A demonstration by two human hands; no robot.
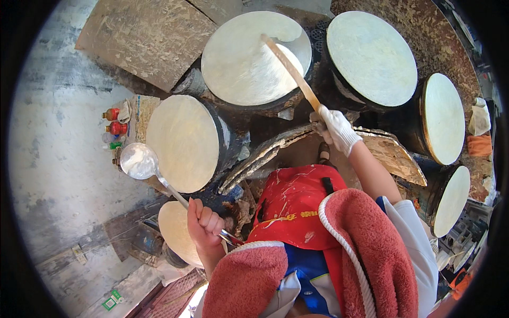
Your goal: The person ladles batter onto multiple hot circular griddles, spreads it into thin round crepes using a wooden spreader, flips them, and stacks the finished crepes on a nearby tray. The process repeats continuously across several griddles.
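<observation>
My bare left hand (205, 222) is wrapped round the handle of a long metal ladle (139, 160). The ladle's round bowl, smeared with white batter, hangs by the left edge of a round griddle (183, 146) covered in a pale layer. In a white knitted glove, my right hand (336, 127) grips a flat wooden spreader (294, 74). Its far end rests over the round griddle (233, 58) ahead, where white batter (270, 69) lies thick on the right and a grey bare strip shows at the upper right.
More pale-coated round griddles stand in an arc: one ahead right (371, 58), two at the right (444, 119) (450, 201) and one at lower left (177, 233). A batter-crusted curved ledge (265, 153) runs before me. Red-capped bottles (116, 127) stand at left; a stained board (148, 42) lies beyond.
</observation>
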